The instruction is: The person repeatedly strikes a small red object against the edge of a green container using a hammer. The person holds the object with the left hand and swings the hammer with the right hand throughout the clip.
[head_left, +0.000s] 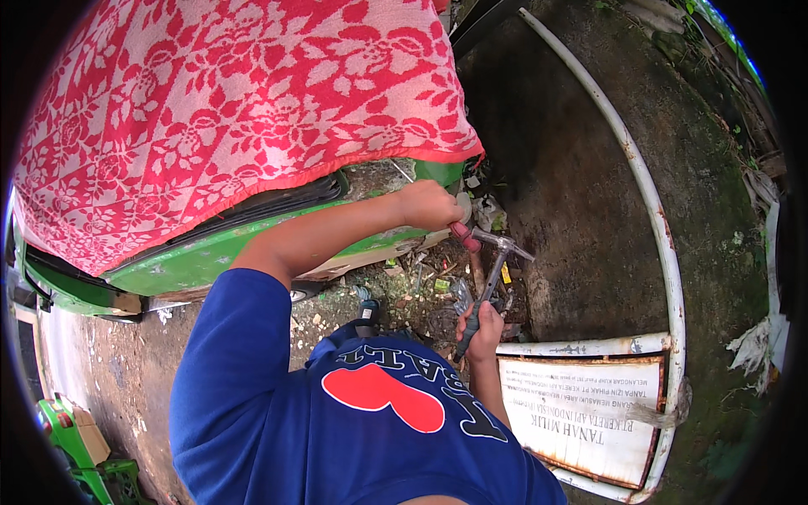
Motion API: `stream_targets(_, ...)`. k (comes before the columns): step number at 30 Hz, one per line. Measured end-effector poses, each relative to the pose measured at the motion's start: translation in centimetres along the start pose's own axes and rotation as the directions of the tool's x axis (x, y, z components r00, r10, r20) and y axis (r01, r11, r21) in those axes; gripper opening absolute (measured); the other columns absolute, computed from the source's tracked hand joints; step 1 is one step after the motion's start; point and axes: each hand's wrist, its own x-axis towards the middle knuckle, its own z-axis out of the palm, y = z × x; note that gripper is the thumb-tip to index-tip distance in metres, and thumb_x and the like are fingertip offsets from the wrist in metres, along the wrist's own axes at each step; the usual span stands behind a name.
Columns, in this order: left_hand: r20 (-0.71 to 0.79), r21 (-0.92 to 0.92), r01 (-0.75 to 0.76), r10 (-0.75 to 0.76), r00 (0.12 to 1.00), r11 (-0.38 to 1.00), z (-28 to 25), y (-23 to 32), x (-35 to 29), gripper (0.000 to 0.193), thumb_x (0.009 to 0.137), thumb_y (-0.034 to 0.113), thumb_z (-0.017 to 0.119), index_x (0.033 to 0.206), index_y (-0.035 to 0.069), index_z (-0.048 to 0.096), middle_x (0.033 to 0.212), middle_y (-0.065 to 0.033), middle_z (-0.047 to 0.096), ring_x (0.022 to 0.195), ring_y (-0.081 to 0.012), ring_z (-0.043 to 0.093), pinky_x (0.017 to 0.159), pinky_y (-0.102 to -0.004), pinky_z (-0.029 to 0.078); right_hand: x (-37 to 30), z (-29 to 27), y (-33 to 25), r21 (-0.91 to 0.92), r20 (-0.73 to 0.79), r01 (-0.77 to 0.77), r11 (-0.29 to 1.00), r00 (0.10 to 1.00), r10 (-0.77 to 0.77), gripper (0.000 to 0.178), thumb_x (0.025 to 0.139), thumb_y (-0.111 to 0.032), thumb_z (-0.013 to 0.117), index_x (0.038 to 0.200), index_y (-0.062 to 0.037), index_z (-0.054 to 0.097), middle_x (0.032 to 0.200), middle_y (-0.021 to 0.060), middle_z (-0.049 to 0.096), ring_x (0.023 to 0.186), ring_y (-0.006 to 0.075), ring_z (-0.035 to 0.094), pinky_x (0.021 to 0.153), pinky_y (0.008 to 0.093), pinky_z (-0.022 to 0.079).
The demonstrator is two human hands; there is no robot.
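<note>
Outdoors, damp mossy concrete ground (pixel 581 185) strewn with litter lies beside a green vehicle body (pixel 210 252) draped in red floral cloth (pixel 227 109), where the left hand (pixel 427 205) clenches a red-handled tool (pixel 465 236) and the right hand (pixel 481 330) grasps a dark-handled metal hammer (pixel 492 278) near a rusty white-framed signboard (pixel 581 421).

Left hand (pixel 427 204) fisted, arm outstretched; right hand (pixel 481 330) clenched, forearm raised.

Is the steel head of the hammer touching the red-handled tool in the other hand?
Touching. In the head view, the steel head of the hammer held by the right hand sits against the end of the red-handled tool gripped by the left hand, with no gap visible.
</note>
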Motion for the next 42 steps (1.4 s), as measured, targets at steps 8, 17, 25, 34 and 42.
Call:
stream_targets(8,-0.084,-0.055,-0.003,-0.002,0.996,0.999,0.0,-0.3,0.3,0.013,0.079,0.025,0.062,0.079,0.013,0.059,0.072,-0.0071,0.063,0.068,-0.0309,0.065,0.059,-0.0451,0.051,-1.0,-0.4,-0.3,0.047,-0.066,0.073,0.996,0.995,-0.069,0.046,0.101,-0.046,0.041,0.084,-0.0033,0.047,0.063,0.0078,0.05,0.05,0.0139,0.048,0.043,0.0267,0.042)
stream_targets(17,-0.136,-0.056,0.017,-0.024,0.99,0.998,-0.4,-0.3,0.6,0.014,0.079,0.026,0.063,0.079,0.012,0.06,0.071,-0.0074,0.063,0.067,-0.0316,0.065,0.059,-0.0456,0.051,-0.4,-0.3,-0.5,0.198,-0.127,0.142,0.97,0.985,-0.118,0.045,0.101,-0.045,0.043,0.085,-0.003,0.049,0.062,0.0087,0.052,0.048,0.0141,0.048,0.043,0.0259,0.041)
stream_targets(25,-0.196,-0.077,0.016,-0.031,0.98,0.997,-0.9,-0.5,0.9,0.013,0.079,0.025,0.063,0.08,0.012,0.06,0.071,-0.008,0.063,0.068,-0.0324,0.064,0.06,-0.046,0.05,-0.4,1.2,0.0,0.215,-0.106,0.104,0.971,0.991,-0.083,0.046,0.102,-0.047,0.04,0.084,-0.0048,0.047,0.06,0.0079,0.049,0.046,0.0137,0.046,0.043,0.0261,0.041)
stream_targets(34,-0.179,-0.082,0.071,-0.085,0.98,0.994,-0.6,-0.5,1.4,0.013,0.079,0.025,0.063,0.081,0.012,0.061,0.073,-0.008,0.064,0.069,-0.032,0.065,0.061,-0.0455,0.051,0.1,-0.3,-0.1,0.297,-0.128,0.191,0.936,0.979,-0.159,0.047,0.101,-0.047,0.041,0.084,-0.0033,0.048,0.063,0.0081,0.049,0.049,0.0151,0.049,0.043,0.0265,0.043)
stream_targets(42,-0.163,-0.078,0.08,-0.092,0.982,0.994,-0.9,-0.4,1.6,0.014,0.078,0.024,0.063,0.082,0.011,0.062,0.074,-0.0089,0.065,0.071,-0.032,0.065,0.062,-0.046,0.051,1.6,-0.1,-0.6,0.28,-0.172,0.206,0.938,0.972,-0.162,0.047,0.101,-0.048,0.041,0.082,-0.0054,0.047,0.059,0.0083,0.049,0.046,0.0152,0.046,0.042,0.0265,0.04)
